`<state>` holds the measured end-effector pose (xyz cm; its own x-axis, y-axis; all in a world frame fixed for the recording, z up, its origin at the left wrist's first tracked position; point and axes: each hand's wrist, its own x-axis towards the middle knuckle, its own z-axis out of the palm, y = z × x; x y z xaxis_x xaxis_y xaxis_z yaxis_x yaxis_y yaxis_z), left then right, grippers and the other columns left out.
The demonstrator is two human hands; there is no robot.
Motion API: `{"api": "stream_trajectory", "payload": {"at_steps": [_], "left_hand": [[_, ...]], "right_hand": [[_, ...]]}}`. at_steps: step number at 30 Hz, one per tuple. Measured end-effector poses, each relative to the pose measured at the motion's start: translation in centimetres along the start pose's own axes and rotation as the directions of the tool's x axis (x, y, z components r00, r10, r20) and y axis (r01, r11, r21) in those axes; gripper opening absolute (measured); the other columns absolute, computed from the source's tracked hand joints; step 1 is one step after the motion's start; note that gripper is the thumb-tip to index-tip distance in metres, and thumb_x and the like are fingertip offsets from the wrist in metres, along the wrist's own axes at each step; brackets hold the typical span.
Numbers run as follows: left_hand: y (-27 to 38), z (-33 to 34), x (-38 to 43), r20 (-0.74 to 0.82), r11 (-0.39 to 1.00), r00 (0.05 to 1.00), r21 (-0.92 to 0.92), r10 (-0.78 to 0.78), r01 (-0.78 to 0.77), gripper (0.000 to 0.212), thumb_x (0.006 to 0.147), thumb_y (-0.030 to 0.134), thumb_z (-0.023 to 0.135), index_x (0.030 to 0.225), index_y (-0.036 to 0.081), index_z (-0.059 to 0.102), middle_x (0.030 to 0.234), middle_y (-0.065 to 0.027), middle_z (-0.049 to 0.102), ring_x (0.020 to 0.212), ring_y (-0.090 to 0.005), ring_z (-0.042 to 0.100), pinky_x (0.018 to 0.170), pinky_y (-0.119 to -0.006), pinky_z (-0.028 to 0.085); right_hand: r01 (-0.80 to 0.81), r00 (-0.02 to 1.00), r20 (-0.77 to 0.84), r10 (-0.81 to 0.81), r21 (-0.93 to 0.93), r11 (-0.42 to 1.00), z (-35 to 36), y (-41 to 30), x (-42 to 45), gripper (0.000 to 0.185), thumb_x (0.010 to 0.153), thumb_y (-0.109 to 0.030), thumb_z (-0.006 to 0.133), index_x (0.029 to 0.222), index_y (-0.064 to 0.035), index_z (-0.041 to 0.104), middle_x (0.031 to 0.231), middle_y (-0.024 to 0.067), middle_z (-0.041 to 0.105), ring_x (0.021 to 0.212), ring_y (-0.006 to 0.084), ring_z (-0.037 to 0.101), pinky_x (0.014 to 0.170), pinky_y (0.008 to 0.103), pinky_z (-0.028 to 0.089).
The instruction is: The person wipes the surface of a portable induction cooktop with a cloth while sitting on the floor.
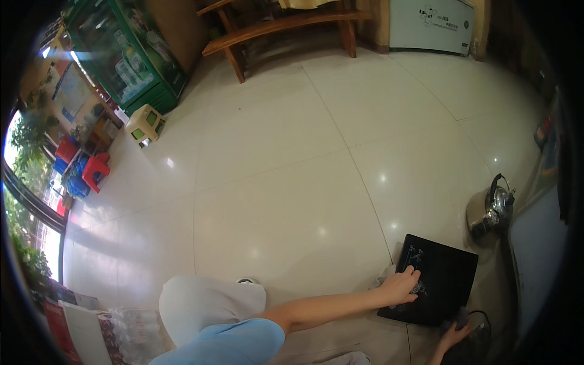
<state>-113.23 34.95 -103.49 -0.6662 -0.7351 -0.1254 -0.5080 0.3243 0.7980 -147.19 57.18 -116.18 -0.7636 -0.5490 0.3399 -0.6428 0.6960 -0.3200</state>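
A black flat appliance with a glossy top, like an induction cooker (449, 273), lies on the tiled floor at the lower right. My left hand (401, 287) rests on its printed left part, fingers bent, thumb apart from them, with nothing visible in its grasp. By the lower right corner of the appliance, my right hand (456, 334) holds a dark grey cloth (462, 319) against the edge; part of the cloth is hidden. A black cord (487, 317) curves beside that hand. Something pale (385, 275) shows behind my left wrist.
A steel kettle (490, 210) stands beyond the appliance, near a pale panel (538, 246) at right. A wooden bench (287, 28) and white cabinet (431, 27) are at the back. Left are a green drinks fridge (150, 64), a beige stool (145, 123) and a red stool (95, 171).
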Motion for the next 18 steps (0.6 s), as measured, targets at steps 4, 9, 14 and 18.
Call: {"api": "stream_trajectory", "payload": {"at_steps": [4, 9, 14, 18], "left_hand": [[0.6, 1.1, 0.0, -0.014, 0.998, 0.999, 0.057, 0.031, -0.03, 0.057, 0.076, 0.024, 0.075, 0.119, 0.002, 0.046, 0.106, -0.0166, 0.051, 0.086, -0.0375, 0.062, 0.069, -0.046, 0.053], [3.0, 0.9, 1.5, 0.027, 0.978, 0.982, 0.089, 0.186, -0.188, 0.053, 0.076, 0.022, 0.074, 0.121, 0.008, 0.049, 0.108, -0.0166, 0.052, 0.085, -0.0372, 0.063, 0.067, -0.045, 0.053], [-0.1, -1.7, 1.9, 0.003, 0.999, 1.0, 0.045, 0.013, -0.013, 0.047, 0.077, 0.026, 0.074, 0.118, 0.006, 0.061, 0.114, -0.0169, 0.06, 0.097, -0.0373, 0.06, 0.087, -0.045, 0.049], [-4.1, -4.1, 0.1, -0.179, 0.988, 0.984, 0.152, 0.004, 0.024, 0.047, 0.08, 0.024, 0.075, 0.119, 0.002, 0.059, 0.106, -0.0179, 0.065, 0.085, -0.0287, 0.066, 0.071, -0.035, 0.053]], "right_hand": [[-0.023, 1.0, 0.021, 0.02, 0.17, 0.985, -1.4, -5.8, -0.4, 0.051, 0.084, -0.004, 0.062, 0.132, 0.0015, 0.048, 0.135, 0.0221, 0.046, 0.126, 0.0378, 0.043, 0.107, 0.0458, 0.035], [-0.104, 0.992, -0.032, 0.119, 0.3, 0.948, 0.8, -0.2, -1.5, 0.048, 0.089, -0.018, 0.061, 0.132, -0.0001, 0.05, 0.132, 0.0217, 0.05, 0.125, 0.0374, 0.046, 0.106, 0.0469, 0.036], [-0.277, 0.961, 0.152, 0.232, 0.567, 0.775, -3.0, -8.4, -1.6, 0.036, 0.09, -0.014, 0.062, 0.123, -0.0006, 0.059, 0.119, 0.0127, 0.063, 0.106, 0.0231, 0.059, 0.095, 0.0345, 0.044], [-0.193, 0.981, 0.063, 0.185, 0.476, 0.858, -4.2, -11.2, -1.4, 0.043, 0.087, -0.008, 0.063, 0.129, -0.004, 0.054, 0.127, 0.0147, 0.054, 0.118, 0.0291, 0.053, 0.099, 0.0367, 0.042]]}}
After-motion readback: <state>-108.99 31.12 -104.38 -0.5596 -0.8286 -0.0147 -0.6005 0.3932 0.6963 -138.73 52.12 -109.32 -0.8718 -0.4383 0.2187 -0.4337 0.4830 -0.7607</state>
